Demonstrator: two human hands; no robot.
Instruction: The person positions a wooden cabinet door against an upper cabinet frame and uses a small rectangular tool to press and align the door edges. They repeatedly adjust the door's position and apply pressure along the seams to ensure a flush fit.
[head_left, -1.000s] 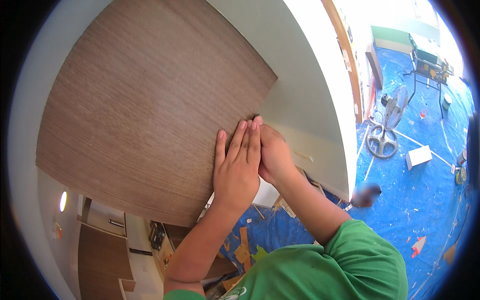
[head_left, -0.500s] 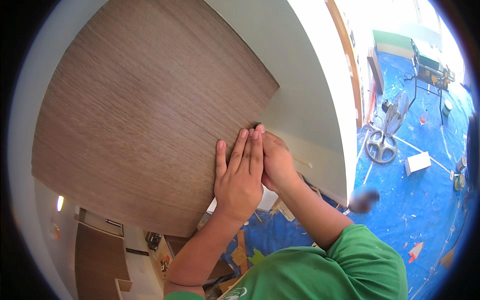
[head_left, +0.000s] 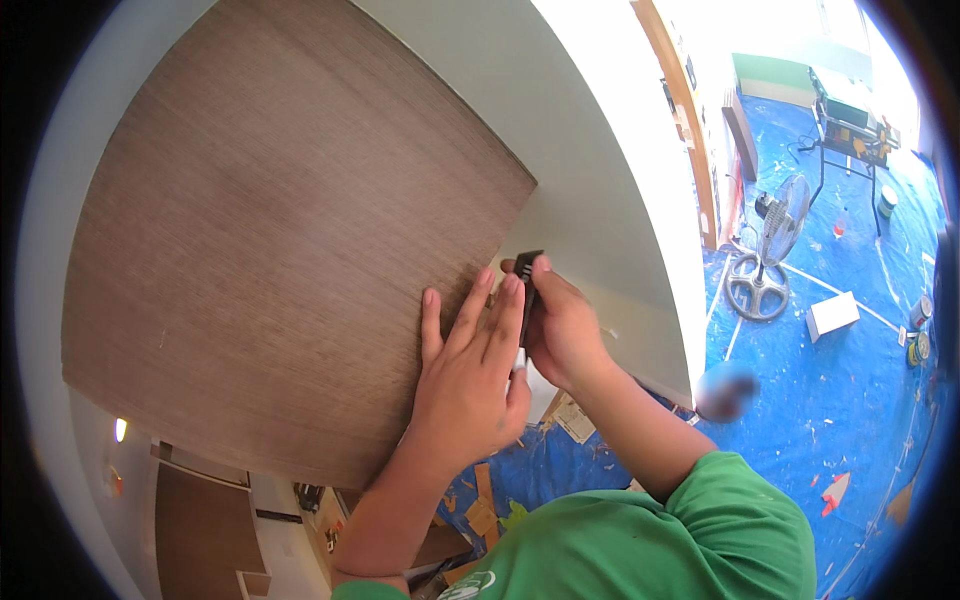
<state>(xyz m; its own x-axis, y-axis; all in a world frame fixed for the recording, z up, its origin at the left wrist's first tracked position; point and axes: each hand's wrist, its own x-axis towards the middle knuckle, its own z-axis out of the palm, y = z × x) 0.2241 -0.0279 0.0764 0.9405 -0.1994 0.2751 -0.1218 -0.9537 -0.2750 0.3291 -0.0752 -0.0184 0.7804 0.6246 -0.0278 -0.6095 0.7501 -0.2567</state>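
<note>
A large brown wood-grain panel (head_left: pixel 280 240) fills the upper left. My left hand (head_left: pixel 465 385) has its fingers stretched and spread, and it lies by the panel's right edge with its fingertips pointing up. Close beside it, my right hand (head_left: pixel 568 330) is closed around a small black flat tool (head_left: pixel 529 268), whose upper end shows past my thumb. My left fingers cover part of the tool, so its exact kind is unclear. Behind both hands is a pale wall surface (head_left: pixel 590 220).
Blue sheeting (head_left: pixel 800 400) covers the floor, with scraps of cardboard (head_left: pixel 480 515) below my arms. To the right stand a fan (head_left: pixel 780 225), a white box (head_left: pixel 832 316), several cans and a machine on a folding stand (head_left: pixel 850 115). A wooden frame edge (head_left: pixel 680 110) rises at the upper right.
My right hand has tilted away from the panel's edge, bringing the black tool into clearer view. My left fingers have spread and that hand has shifted slightly down and left.
</note>
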